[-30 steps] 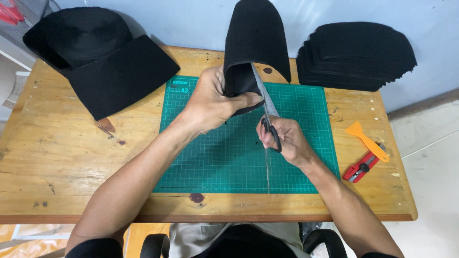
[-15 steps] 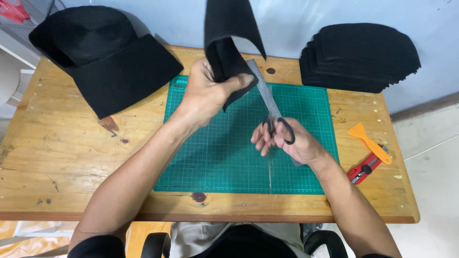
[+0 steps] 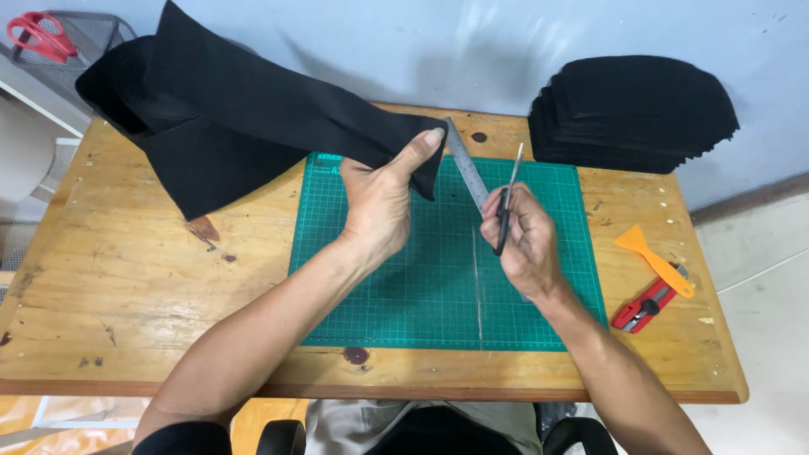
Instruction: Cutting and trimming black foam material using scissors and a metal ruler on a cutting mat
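Note:
My left hand [image 3: 381,202] pinches the lower corner of a black fabric piece [image 3: 253,109] and holds it up above the green cutting mat [image 3: 404,295], the cloth stretching up and to the left. My right hand [image 3: 524,240] grips black-handled scissors [image 3: 506,206] with the blades pointing up, beside the left hand. A metal ruler [image 3: 468,173] lies slanted on the mat between the two hands.
A stack of black cut fabric pieces [image 3: 632,109] sits at the back right of the wooden table [image 3: 126,295]. More black fabric [image 3: 202,168] lies at the back left. An orange scraper [image 3: 653,257] and a red utility knife [image 3: 645,307] lie at the right. Red scissors [image 3: 38,34] rest in a wire basket.
My left hand has swung the black fabric from upright over the mat to the left. My right hand has lifted the scissors away from the cloth, blades now pointing up.

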